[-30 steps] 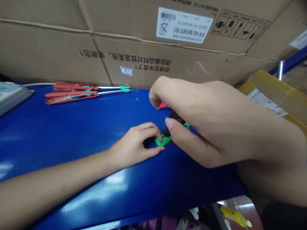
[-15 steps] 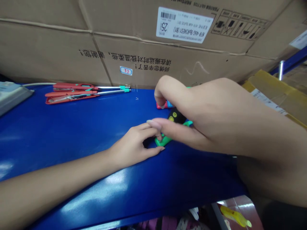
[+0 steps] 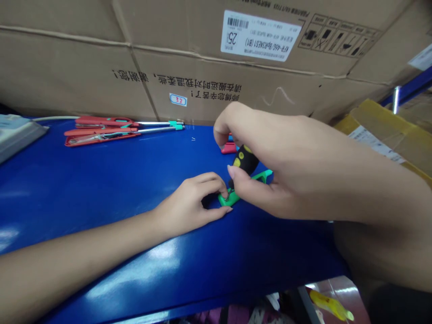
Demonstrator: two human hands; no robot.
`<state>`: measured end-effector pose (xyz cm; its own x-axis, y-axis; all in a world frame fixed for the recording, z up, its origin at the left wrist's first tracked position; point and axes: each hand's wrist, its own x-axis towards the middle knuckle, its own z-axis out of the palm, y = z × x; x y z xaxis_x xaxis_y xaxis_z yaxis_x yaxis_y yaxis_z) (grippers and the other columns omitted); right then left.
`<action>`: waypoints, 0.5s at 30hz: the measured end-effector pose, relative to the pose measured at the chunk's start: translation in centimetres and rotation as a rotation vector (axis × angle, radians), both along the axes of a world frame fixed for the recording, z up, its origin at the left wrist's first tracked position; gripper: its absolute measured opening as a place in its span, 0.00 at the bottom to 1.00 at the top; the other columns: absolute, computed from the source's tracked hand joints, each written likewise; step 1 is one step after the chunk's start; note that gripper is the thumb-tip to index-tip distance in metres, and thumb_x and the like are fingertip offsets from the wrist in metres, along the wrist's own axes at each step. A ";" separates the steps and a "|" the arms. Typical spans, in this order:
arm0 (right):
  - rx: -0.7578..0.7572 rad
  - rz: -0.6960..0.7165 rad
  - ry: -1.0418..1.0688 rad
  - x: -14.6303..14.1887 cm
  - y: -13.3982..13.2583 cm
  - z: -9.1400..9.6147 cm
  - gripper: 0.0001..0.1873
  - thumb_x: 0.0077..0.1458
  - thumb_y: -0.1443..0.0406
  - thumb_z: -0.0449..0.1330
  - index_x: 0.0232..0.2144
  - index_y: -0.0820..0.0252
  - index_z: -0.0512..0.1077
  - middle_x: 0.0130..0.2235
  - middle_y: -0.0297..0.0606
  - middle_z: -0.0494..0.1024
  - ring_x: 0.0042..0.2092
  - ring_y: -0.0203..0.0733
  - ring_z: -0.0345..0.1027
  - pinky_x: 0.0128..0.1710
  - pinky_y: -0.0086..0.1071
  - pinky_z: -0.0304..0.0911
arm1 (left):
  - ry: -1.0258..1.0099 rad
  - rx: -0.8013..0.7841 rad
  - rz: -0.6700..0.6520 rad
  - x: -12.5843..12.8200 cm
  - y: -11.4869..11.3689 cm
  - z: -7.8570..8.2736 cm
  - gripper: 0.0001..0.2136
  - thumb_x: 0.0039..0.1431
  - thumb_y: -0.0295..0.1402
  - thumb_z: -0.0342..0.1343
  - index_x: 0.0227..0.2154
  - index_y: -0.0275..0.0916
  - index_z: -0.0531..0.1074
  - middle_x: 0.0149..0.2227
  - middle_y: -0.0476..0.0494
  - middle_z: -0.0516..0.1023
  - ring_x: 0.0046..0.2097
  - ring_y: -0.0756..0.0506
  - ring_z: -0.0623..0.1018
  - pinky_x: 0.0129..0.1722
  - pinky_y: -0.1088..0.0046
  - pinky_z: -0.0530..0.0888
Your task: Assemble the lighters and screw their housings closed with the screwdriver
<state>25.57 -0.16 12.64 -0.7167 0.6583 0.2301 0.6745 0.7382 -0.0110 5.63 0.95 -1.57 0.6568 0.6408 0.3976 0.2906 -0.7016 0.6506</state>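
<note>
My left hand pinches the near left end of a green plastic casing that lies on the blue table. Its thumb is along the front edge and its fingers are over the top. In my right hand is a short screwdriver with a black and yellow handle. The shaft slants down to the casing, and its tip meets the green plastic close to my left fingertips. My right palm hides the top of the handle. Behind it, a red and blue piece shows only in part.
Two red long-nosed lighters with metal rods lie at the back left, beside a pale device with a cable. Two tiny metal bits rest mid-table. A large cardboard box walls the back; another carton stands at right.
My right hand has turned, and its thumb has drawn back to the right along the screwdriver handle, uncovering the shaft. The left hand and the green casing have stayed in place.
</note>
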 end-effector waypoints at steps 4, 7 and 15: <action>-0.159 0.059 0.144 0.2 0.5 0.7 0.11 0.59 0.66 0.59 0.44 0.57 0.66 0.38 0.32 0.72 0.31 0.33 0.62 0.29 0.30 0.54 | -0.026 -0.003 0.004 0.1 0.0 0.1 0.06 0.60 0.32 0.65 0.38 0.39 0.75 0.41 0.46 0.80 0.43 0.46 0.80 0.44 0.71 0.77; -0.307 0.038 0.464 0.9 1.7 0.3 0.06 0.58 0.67 0.61 0.39 0.57 0.69 0.38 0.32 0.73 0.35 0.34 0.65 0.32 0.29 0.60 | -0.015 -0.036 -0.006 0.1 0.0 0.2 0.06 0.60 0.32 0.65 0.36 0.39 0.75 0.40 0.46 0.79 0.42 0.46 0.80 0.44 0.70 0.76; -1.154 -0.394 1.716 2.0 2.1 -8.4 0.11 0.50 0.64 0.62 0.24 0.57 0.62 0.20 0.23 0.59 0.17 0.25 0.40 0.14 0.24 0.34 | 0.091 -0.060 -0.053 -0.7 1.0 1.6 0.06 0.58 0.32 0.66 0.36 0.39 0.77 0.41 0.44 0.79 0.42 0.46 0.80 0.45 0.69 0.76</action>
<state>27.58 1.92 4.29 -0.1007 0.9793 -0.1756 -0.4260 -0.2020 -0.8819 4.96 1.92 0.01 0.7221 0.6249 0.2968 0.3139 -0.6783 0.6644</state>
